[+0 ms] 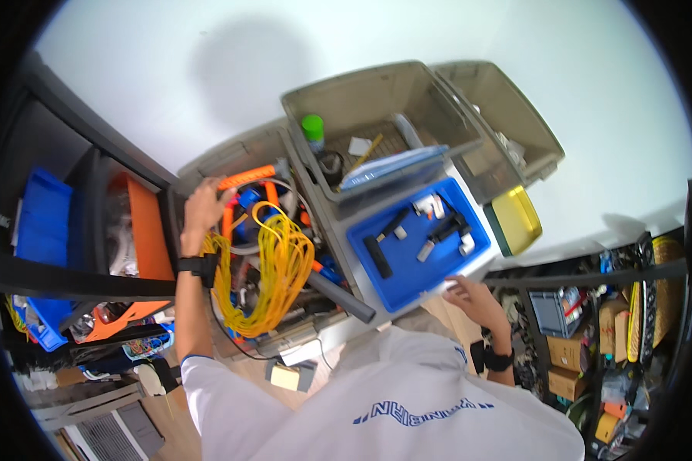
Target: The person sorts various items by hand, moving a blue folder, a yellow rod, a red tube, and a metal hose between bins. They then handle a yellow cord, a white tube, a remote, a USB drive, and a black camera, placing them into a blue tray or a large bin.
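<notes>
My left hand (201,211) reaches over the left side of a grey bin (231,150), its fingers closed at the end of an orange-handled tool (246,177). Close by my wrist, a loose bundle of yellow cable (273,269) lies over the bin's mixed contents. A dark grey tube (341,297) sticks out over the bin's near right edge. My right hand (473,301) is at the near rim of a blue tray (361,286), its fingers apart; whether they touch the rim is unclear. Black and white fittings (442,228) lie in the tray.
Behind the tray stands an open grey bin (361,84) holding a green-capped can (313,129) and flat packets. Another grey bin (530,115) and a yellow-lined box (517,219) are at its right. Black shelving with blue (42,223) and orange (148,227) bins flanks the left; crowded shelves line the right.
</notes>
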Demonstrator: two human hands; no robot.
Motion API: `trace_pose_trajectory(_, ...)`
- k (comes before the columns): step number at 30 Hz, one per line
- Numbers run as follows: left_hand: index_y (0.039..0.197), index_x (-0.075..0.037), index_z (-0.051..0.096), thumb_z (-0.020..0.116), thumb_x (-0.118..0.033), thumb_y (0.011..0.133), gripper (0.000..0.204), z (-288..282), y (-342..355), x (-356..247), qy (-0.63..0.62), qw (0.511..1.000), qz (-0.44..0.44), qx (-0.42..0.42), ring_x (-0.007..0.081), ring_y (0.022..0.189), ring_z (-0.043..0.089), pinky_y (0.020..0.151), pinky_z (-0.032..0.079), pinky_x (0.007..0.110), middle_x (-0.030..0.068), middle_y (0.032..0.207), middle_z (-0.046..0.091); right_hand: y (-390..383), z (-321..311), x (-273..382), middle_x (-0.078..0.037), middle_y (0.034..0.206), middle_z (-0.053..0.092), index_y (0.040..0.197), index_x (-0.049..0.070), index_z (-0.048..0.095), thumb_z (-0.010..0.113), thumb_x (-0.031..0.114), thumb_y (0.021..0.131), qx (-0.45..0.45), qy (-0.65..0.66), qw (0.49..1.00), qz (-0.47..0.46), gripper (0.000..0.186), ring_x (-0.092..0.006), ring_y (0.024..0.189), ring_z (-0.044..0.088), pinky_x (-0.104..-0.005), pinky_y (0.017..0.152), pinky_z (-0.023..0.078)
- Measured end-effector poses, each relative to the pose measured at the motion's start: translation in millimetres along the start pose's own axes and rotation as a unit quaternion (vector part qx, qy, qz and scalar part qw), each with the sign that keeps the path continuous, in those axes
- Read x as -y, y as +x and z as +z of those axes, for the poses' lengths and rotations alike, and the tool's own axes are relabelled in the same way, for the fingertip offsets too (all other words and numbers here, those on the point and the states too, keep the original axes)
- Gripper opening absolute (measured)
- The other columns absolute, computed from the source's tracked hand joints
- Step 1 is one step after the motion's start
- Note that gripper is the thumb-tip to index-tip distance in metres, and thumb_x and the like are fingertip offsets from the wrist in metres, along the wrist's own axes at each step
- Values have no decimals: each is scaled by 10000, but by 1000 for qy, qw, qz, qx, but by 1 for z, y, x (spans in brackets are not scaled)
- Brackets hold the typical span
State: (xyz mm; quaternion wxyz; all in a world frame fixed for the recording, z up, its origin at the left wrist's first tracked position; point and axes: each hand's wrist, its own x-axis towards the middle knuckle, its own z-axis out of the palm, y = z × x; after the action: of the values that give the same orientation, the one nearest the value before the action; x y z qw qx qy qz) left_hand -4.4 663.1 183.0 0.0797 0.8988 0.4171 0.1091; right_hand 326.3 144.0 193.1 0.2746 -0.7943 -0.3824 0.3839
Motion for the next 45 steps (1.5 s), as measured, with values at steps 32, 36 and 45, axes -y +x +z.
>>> trace_pose_trajectory(32, 1193, 6, 595, 756, -356, 927, 477, 294, -177, -388, -29, 951, -226, 211, 444, 921, 733, 764, 619, 501, 254, 1174, 658, 89, -183, -126, -201, 1145, 731, 1369, 23, 590, 706, 300, 996, 113, -11, 993, -20, 479, -307, 978, 742, -384, 870, 584)
trace_pose_trajectory(36, 1204, 44, 568, 779, -422, 909, 591, 340, -163, -376, 14, 924, -322, 206, 434, 973, 741, 807, 627, 489, 253, 1205, 656, 91, -204, -143, -201, 1142, 731, 1382, 23, 580, 696, 297, 1002, 103, -4, 994, -18, 482, -309, 975, 743, -386, 856, 589)
trace_pose_trajectory(45, 1160, 36, 649, 828, -416, 841, 582, 356, -150, -367, 4, 896, -387, 218, 405, 1022, 743, 862, 621, 488, 222, 1123, 736, 92, -215, -177, -213, 1150, 725, 1385, 8, 565, 687, 300, 1008, 100, -3, 994, -43, 492, -309, 978, 739, -387, 849, 586)
